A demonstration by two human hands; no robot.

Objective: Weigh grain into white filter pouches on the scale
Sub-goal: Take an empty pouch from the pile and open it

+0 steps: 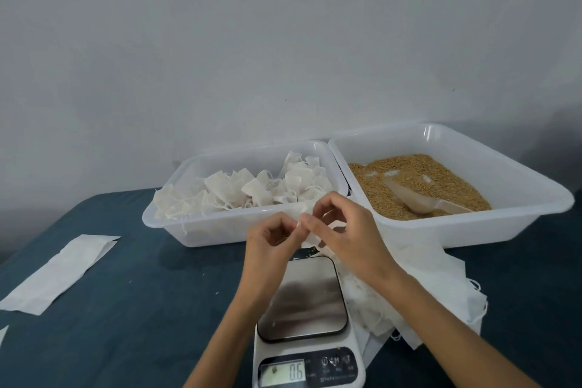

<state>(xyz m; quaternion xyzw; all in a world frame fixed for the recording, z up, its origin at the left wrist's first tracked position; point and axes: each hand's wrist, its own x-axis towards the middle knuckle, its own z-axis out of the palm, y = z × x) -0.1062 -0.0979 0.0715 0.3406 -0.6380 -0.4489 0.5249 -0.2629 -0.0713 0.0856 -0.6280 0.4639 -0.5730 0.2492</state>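
Head view, both hands [310, 227] pinching pouch [310, 238]

A dark teal table cover [132, 293] lies before a plain pale wall [252, 41].

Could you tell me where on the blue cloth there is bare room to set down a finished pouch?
Bare cloth lies between the paper strip and the scale, in front of the pouch tray. Right of the scale is crowded with loose empty pouches. Both hands, left and right, hold a pouch above the scale's far edge.
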